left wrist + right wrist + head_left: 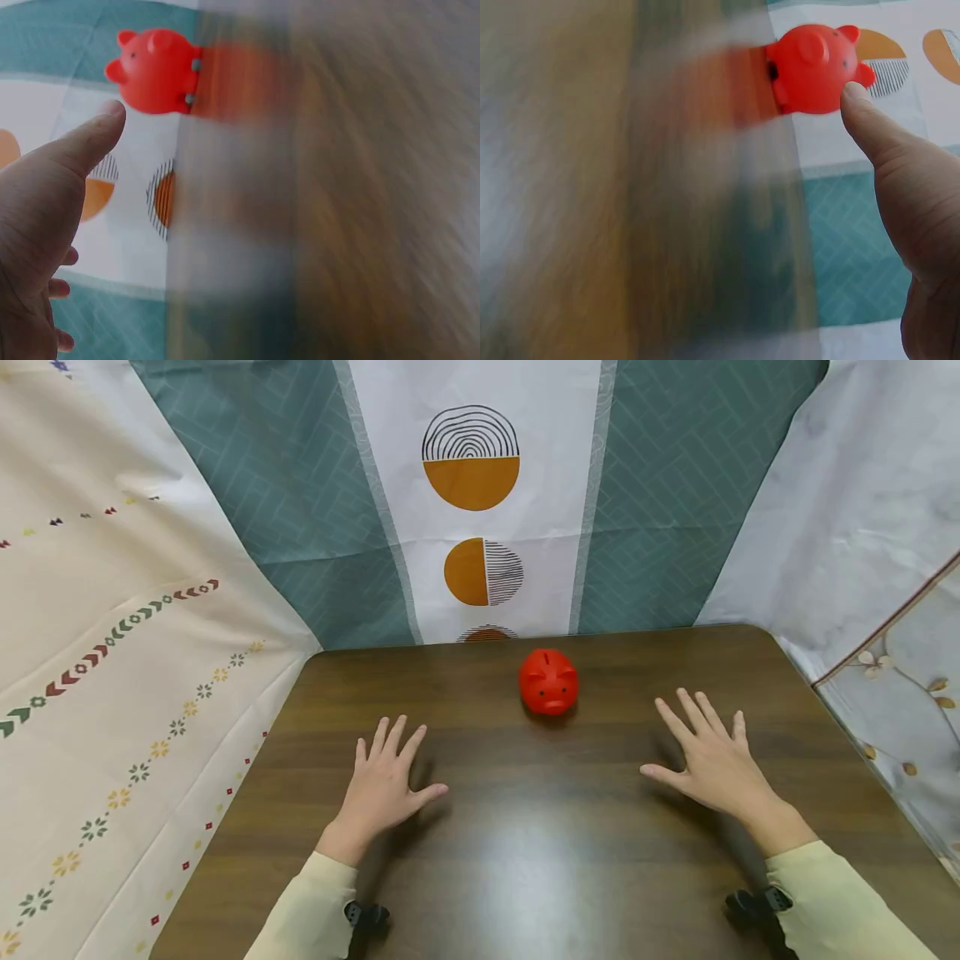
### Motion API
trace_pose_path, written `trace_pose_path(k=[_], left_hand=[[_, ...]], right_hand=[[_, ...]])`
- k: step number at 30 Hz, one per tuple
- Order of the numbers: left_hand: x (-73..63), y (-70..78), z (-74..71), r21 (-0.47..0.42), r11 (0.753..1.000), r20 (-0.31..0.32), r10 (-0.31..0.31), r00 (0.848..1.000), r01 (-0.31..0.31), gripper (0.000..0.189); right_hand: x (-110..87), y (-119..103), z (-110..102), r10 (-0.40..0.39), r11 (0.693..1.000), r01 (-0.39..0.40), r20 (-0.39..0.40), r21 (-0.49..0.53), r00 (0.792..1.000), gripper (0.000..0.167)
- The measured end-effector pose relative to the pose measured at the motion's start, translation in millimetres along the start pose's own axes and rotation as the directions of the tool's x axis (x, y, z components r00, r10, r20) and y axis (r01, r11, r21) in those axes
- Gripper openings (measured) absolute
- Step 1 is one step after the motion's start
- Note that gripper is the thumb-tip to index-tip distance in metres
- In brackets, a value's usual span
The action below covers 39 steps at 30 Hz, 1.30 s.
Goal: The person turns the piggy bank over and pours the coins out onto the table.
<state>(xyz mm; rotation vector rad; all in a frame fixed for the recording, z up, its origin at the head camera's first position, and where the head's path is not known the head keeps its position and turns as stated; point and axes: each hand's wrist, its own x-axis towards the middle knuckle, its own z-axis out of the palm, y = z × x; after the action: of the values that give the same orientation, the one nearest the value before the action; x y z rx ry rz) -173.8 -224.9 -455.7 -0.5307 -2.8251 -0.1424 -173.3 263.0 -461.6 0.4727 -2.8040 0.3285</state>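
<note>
A red piggy bank [548, 682] stands upright near the far edge of the table, its snout towards me and a coin slot on its top. My left hand [384, 782] is spread to the left of it and nearer to me, fingers straight, holding nothing. On the other side my right hand [712, 760] is spread too, fingers extended and nothing in its grasp. Both hands are apart from the pig. In the left wrist view the thumb [94, 139] overlaps the scene below the piggy bank [156, 71]; the right wrist view shows the piggy bank [815, 69] beyond the right thumb.
The brown wooden table [510, 827] has a glossy surface that mirrors the light. Behind it hangs a teal and white cloth [645, 527] with printed circles. Patterned cloths [150, 693] flank the left and right sides. Each sleeve bears a small black wrist device [366, 916].
</note>
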Motion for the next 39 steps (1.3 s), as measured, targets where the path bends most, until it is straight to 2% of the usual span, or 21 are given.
trace_pose_path(k=[10,15,22,26,34,39], left_hand=[[23.3,22.9,0.0,-0.013,0.997,0.015,0.079,0.997,-0.079,0.097],[40.2,33.9,1.2,-0.007,0.992,0.008,0.125,0.992,-0.125,0.095],[69.6,51.0,9.8,-0.078,0.985,0.024,0.159,0.987,-0.157,0.090],[88.6,58.1,16.2,-0.089,0.982,0.028,0.171,0.985,-0.168,0.089],[126.8,75.9,23.6,-0.084,0.971,0.008,0.224,0.975,-0.223,0.088],[146.0,84.5,26.6,-0.039,0.963,0.003,0.266,0.964,-0.265,0.091]], right_hand=[[27.0,-22,14,-0.040,0.998,0.038,0.053,0.042,0.998,0.100],[40.9,-31,21,-0.068,0.995,0.064,0.060,0.071,0.996,0.099],[72.3,-44,24,-0.142,0.973,0.146,-0.037,0.180,0.989,0.093],[93.0,-50,26,-0.183,0.959,0.195,-0.074,0.205,0.980,0.091],[121.1,-51,33,-0.190,0.962,0.192,-0.029,0.196,0.981,0.088],[132.4,-48,35,-0.205,0.959,0.206,-0.027,0.194,0.978,0.087]])
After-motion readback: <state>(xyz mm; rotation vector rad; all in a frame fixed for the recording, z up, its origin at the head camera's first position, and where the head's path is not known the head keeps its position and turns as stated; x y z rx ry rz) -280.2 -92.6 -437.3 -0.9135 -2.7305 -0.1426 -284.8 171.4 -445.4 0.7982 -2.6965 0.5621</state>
